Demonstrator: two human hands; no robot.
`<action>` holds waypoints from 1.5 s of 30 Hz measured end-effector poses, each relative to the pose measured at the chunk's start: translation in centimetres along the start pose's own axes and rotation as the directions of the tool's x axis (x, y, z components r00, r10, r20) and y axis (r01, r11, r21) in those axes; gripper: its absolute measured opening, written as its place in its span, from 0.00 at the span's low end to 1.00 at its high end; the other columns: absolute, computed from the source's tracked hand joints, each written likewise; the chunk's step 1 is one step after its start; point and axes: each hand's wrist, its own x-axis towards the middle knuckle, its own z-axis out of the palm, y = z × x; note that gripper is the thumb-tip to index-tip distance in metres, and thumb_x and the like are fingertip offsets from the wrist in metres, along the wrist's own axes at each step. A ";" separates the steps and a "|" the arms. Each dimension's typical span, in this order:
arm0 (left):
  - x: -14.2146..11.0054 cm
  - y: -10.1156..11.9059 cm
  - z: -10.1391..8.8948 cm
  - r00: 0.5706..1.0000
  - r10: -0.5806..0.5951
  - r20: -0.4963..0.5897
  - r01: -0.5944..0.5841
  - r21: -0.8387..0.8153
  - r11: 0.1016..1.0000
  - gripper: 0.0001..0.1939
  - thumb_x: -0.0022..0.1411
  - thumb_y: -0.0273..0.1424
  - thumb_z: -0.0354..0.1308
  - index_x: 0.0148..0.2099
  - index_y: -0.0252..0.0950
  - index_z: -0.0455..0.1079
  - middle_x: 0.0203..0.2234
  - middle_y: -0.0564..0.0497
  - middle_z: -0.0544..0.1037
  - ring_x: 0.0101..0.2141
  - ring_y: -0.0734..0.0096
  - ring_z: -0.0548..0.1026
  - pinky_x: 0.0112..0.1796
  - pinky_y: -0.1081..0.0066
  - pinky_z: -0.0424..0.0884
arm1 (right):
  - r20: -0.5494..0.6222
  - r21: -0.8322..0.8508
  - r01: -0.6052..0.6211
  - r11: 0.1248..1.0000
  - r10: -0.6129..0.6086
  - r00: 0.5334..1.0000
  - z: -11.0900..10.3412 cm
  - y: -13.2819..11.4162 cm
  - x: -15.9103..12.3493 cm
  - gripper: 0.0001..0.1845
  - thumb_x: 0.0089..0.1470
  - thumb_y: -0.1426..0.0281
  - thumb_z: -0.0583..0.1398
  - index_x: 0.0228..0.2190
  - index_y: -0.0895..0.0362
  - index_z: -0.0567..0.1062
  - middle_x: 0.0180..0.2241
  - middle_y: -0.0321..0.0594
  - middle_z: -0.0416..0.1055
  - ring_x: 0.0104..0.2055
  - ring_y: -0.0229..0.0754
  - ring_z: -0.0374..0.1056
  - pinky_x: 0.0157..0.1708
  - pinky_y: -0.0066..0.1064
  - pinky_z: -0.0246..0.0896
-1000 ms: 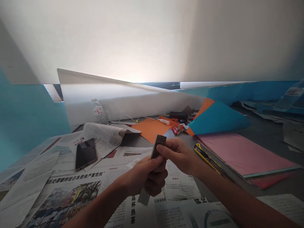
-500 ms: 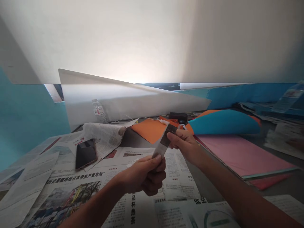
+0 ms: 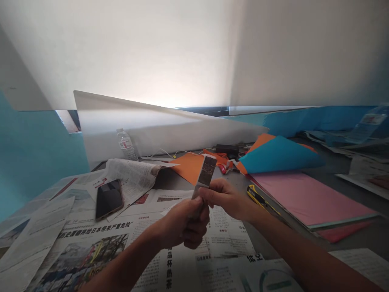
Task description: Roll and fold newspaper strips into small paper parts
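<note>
A narrow strip of folded newspaper [image 3: 207,169], dark printed at its top end, stands tilted up between my hands in the middle of the view. My left hand [image 3: 190,225] is closed in a fist around its lower end. Just above, my right hand [image 3: 223,196] pinches the strip, its thumb near my left thumb. The fingers hide the strip's lower part. Spread newspaper sheets [image 3: 148,243] lie on the table below both hands.
A phone [image 3: 109,198] and a water bottle [image 3: 127,145] are at left. A yellow cutter knife [image 3: 258,196] lies beside pink paper [image 3: 306,196] on the right. Blue paper [image 3: 279,154] curls up behind it; orange paper [image 3: 188,166] lies ahead, below leaning white panels [image 3: 152,125].
My right hand has slid down the strip toward my left hand, uncovering its dark upper end. The blue paper has shifted its curl, and the cutter knife shows more fully.
</note>
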 end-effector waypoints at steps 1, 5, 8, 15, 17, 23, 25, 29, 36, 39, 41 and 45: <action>0.0 -0.1 0.0 1.000 0.015 -0.019 -0.015 0.017 1.000 0.24 0.60 0.53 0.55 0.28 0.39 0.54 0.15 0.63 0.48 0.14 0.81 0.42 0.14 0.79 0.41 | -0.002 0.013 -0.010 1.000 0.010 1.000 0.1 0.1 0.0 0.24 0.59 0.54 0.57 0.24 0.61 0.76 0.20 0.38 0.72 0.23 0.36 0.64 0.22 0.26 0.54; 0.0 -0.1 0.1 1.000 0.025 -0.002 -0.025 0.031 0.999 0.22 0.64 0.50 0.52 0.28 0.39 0.52 0.15 0.63 0.47 0.15 0.81 0.41 0.15 0.79 0.40 | -0.082 0.005 -0.019 1.000 0.020 0.996 -0.1 0.6 -0.1 0.25 0.56 0.52 0.59 0.19 0.59 0.72 0.16 0.33 0.64 0.20 0.33 0.57 0.20 0.27 0.47; -0.1 0.1 0.1 0.999 0.004 0.048 -0.006 0.045 0.999 0.23 0.64 0.49 0.52 0.28 0.39 0.51 0.16 0.62 0.47 0.15 0.81 0.42 0.15 0.78 0.39 | -0.230 -0.006 0.011 1.000 -0.012 0.973 -0.9 1.1 -0.1 0.26 0.54 0.53 0.62 0.15 0.58 0.66 0.15 0.30 0.56 0.18 0.32 0.49 0.19 0.28 0.43; -0.4 0.5 0.0 0.996 -0.052 0.070 0.046 0.083 0.995 0.22 0.64 0.48 0.53 0.27 0.39 0.52 0.16 0.62 0.47 0.16 0.81 0.41 0.16 0.77 0.39 | -0.423 0.108 0.260 0.960 -0.192 0.885 -2.9 0.3 0.3 0.31 0.57 0.57 0.57 0.11 0.54 0.50 0.12 0.26 0.42 0.16 0.32 0.42 0.20 0.30 0.47; -0.3 0.4 0.0 0.997 -0.024 0.067 0.018 0.081 0.997 0.22 0.64 0.48 0.52 0.28 0.39 0.53 0.16 0.62 0.47 0.15 0.81 0.42 0.16 0.77 0.39 | -0.396 0.026 0.256 0.966 -0.225 0.890 -2.8 0.2 0.2 0.31 0.59 0.54 0.54 0.11 0.54 0.52 0.13 0.27 0.44 0.17 0.33 0.44 0.21 0.30 0.46; -0.3 0.2 -0.1 0.998 0.017 0.056 -0.020 0.064 0.998 0.21 0.65 0.48 0.51 0.28 0.39 0.52 0.16 0.62 0.48 0.15 0.81 0.42 0.16 0.78 0.40 | -0.178 -0.230 0.071 0.971 -0.114 0.978 -0.8 0.5 -0.2 0.30 0.56 0.48 0.56 0.15 0.57 0.62 0.16 0.29 0.49 0.19 0.32 0.45 0.19 0.28 0.37; -0.3 0.2 0.0 0.999 0.014 0.043 -0.017 0.062 0.998 0.21 0.65 0.48 0.51 0.29 0.39 0.53 0.16 0.62 0.48 0.15 0.81 0.42 0.16 0.78 0.40 | -0.225 -0.247 0.051 0.968 -0.108 0.968 -0.7 0.5 -0.2 0.31 0.57 0.47 0.54 0.15 0.56 0.60 0.15 0.29 0.49 0.18 0.31 0.44 0.18 0.28 0.36; -0.2 0.2 0.1 0.999 -0.001 0.040 -0.002 0.069 0.998 0.21 0.65 0.49 0.51 0.30 0.39 0.55 0.16 0.62 0.48 0.16 0.81 0.41 0.16 0.78 0.40 | -0.340 -0.230 0.096 0.968 -0.173 0.925 -1.6 0.4 -0.1 0.31 0.58 0.49 0.54 0.14 0.56 0.60 0.15 0.29 0.51 0.18 0.32 0.47 0.19 0.28 0.41; -0.3 0.2 -0.1 0.999 0.036 -0.018 -0.034 0.083 0.996 0.20 0.65 0.48 0.52 0.30 0.38 0.56 0.17 0.62 0.49 0.16 0.81 0.43 0.16 0.79 0.42 | -0.201 -0.196 0.030 0.980 -0.071 0.977 -1.2 -0.1 -0.3 0.29 0.57 0.50 0.57 0.16 0.58 0.66 0.14 0.29 0.53 0.17 0.31 0.46 0.17 0.27 0.38; -0.4 0.3 -0.2 0.998 0.036 -0.046 -0.032 0.101 0.994 0.22 0.64 0.50 0.52 0.29 0.38 0.55 0.17 0.62 0.48 0.16 0.81 0.43 0.16 0.79 0.42 | -0.019 -0.118 0.004 0.993 -0.006 1.000 -0.3 -0.1 -0.3 0.27 0.57 0.51 0.56 0.18 0.59 0.71 0.15 0.31 0.59 0.18 0.32 0.49 0.18 0.27 0.42; -0.3 0.4 -0.2 0.998 0.037 -0.051 -0.031 0.114 0.993 0.23 0.64 0.50 0.52 0.29 0.38 0.55 0.17 0.62 0.48 0.16 0.81 0.43 0.16 0.79 0.42 | -0.002 -0.074 -0.005 0.997 0.004 1.000 0.0 0.1 -0.3 0.26 0.57 0.51 0.57 0.18 0.59 0.72 0.16 0.32 0.61 0.18 0.32 0.50 0.19 0.27 0.44; -0.3 0.5 0.0 0.999 0.032 -0.030 -0.028 0.114 0.993 0.21 0.65 0.49 0.52 0.30 0.38 0.55 0.17 0.62 0.48 0.16 0.81 0.43 0.16 0.79 0.41 | -0.125 -0.100 0.043 0.994 -0.055 0.991 -0.8 0.4 -0.3 0.26 0.55 0.53 0.59 0.16 0.58 0.68 0.15 0.30 0.55 0.19 0.32 0.48 0.20 0.28 0.43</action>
